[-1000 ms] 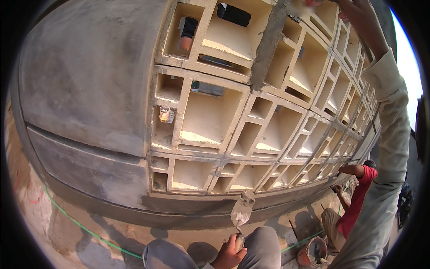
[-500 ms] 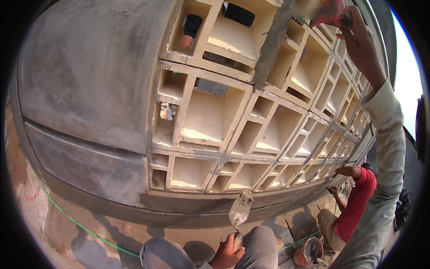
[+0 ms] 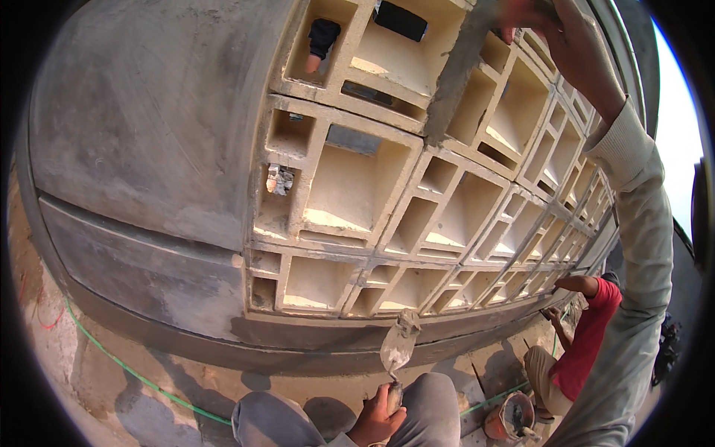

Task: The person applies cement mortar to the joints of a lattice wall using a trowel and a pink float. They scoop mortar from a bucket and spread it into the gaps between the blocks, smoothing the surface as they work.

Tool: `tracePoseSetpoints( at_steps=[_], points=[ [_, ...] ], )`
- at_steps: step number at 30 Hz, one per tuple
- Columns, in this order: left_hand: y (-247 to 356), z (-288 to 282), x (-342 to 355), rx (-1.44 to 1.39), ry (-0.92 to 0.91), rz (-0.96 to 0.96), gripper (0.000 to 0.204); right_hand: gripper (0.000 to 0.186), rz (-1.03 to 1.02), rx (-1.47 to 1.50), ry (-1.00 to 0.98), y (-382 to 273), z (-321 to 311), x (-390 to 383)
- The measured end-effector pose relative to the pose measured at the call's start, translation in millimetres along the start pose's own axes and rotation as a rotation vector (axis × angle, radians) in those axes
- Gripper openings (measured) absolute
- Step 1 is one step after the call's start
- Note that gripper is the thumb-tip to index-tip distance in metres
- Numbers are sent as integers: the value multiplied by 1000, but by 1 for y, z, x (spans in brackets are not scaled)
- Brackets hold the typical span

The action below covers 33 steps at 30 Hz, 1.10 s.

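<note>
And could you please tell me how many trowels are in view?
1 for certain: the mortar-smeared trowel in the left hand, bottom centre. Others may be hidden; the red object in the right hand is too blurred to identify.

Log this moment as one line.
left hand: gripping trowel | right hand: raised at block wall, hold unclear | bucket: near red-shirted co-worker

A co-worker in a red shirt and tan trousers crouches beside a round orange bucket; a thin green hose and thin red cord lie on brown ground.
</note>
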<state>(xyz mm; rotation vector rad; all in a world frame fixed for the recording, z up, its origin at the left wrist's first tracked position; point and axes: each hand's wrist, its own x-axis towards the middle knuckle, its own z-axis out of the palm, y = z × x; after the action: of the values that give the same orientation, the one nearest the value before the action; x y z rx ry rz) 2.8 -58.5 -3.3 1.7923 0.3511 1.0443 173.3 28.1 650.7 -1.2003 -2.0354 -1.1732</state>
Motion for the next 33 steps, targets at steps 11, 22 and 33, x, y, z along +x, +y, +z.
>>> tracePoseSetpoints(
  at_steps=[11, 22, 33],
  points=[
    [-27, 10, -9, 237, -48, 177, 46, 20, 137, 260, 373, -66, 17, 17],
    [12, -9, 2, -149, -5, -107, 54, 33, 426, 9, 204, -17, -7, 9],
    [3, -1, -6, -120, 61, -57, 57, 31, 427, 210, 315, 15, 15, 16]
  ],
)
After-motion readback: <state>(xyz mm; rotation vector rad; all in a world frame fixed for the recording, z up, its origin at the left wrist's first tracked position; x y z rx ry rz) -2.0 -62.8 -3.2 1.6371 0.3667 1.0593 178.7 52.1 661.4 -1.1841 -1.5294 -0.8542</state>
